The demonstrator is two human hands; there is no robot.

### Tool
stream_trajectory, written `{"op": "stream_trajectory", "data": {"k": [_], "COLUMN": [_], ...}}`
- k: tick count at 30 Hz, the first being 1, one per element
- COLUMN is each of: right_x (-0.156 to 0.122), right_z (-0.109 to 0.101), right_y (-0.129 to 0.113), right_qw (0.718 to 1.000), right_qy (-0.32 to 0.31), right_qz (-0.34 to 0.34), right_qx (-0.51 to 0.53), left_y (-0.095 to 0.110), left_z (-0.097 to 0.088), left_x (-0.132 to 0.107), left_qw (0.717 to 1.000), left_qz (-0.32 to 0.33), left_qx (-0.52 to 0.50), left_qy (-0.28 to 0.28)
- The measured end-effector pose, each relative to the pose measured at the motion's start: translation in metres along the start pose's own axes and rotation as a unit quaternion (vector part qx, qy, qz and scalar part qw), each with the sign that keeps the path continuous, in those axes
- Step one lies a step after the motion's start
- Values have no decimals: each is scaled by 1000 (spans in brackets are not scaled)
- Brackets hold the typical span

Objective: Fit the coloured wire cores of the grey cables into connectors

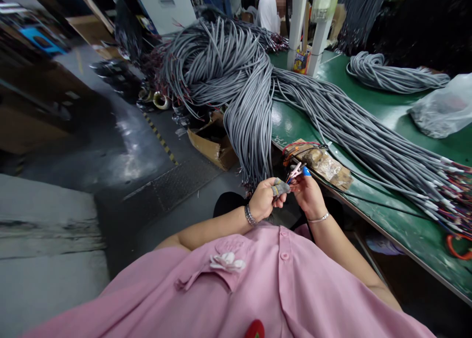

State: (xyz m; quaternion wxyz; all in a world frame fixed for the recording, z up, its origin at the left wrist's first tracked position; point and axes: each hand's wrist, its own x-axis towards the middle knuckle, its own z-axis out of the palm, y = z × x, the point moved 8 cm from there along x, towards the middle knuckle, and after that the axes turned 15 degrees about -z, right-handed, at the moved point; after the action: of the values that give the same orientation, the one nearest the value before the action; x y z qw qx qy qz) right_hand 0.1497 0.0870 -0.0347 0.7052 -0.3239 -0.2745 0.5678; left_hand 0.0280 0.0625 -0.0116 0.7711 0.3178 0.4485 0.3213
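Note:
My left hand (262,200), with a grey covering on its thumb, is closed in a pinch close in front of my body. Beside it, my right hand (309,196) has a blue cover on one fingertip, and its fingers are bent together. Thin coloured wires (289,181) run between the fingertips of both hands, which almost touch. A small pale pink clip-like piece (296,170) shows just above the fingers. What exactly each fingertip presses is partly hidden. Right behind the hands, a wooden block (341,178) with clear tape lies at the table's edge.
A big bundle of grey cables (250,97) drapes over the green table (391,220) and hangs off its left edge. Beneath stands an open cardboard box (210,148). A coiled cable bundle (387,75), a plastic bag (444,107) and orange-handled tool (457,247) lie right. A person (268,11) sits behind.

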Motion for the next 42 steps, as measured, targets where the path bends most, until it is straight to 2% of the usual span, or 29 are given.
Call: {"op": "stream_trajectory", "data": {"k": [4, 6, 9, 12, 30, 39, 42], "right_x": [1, 3, 6, 8, 10, 2, 3], "right_z": [-7, -5, 0, 0, 2, 2, 0], "right_y": [-6, -2, 7, 13, 13, 14, 9], "right_qw": [995, 997, 999, 996, 992, 991, 993], "right_qy": [18, 6, -11, 4, 32, 6, 12], "right_qz": [-74, -60, -2, 33, 18, 73, 57], "right_qx": [-59, -40, 33, 83, 118, 113, 99], "left_y": [0, 0, -2, -4, -7, -4, -4], "left_z": [1, 1, 1, 0, -3, -3, -3], "left_x": [5, 7, 10, 13, 18, 2, 0], "left_qw": [1000, 1000, 1000, 999, 1000, 999, 999], "left_qz": [-10, -13, -18, -18, -16, 31, 29], "left_qx": [-12, -16, -23, -29, -6, 22, 15], "left_qy": [-1, 0, 1, 4, 15, 14, 23]}}
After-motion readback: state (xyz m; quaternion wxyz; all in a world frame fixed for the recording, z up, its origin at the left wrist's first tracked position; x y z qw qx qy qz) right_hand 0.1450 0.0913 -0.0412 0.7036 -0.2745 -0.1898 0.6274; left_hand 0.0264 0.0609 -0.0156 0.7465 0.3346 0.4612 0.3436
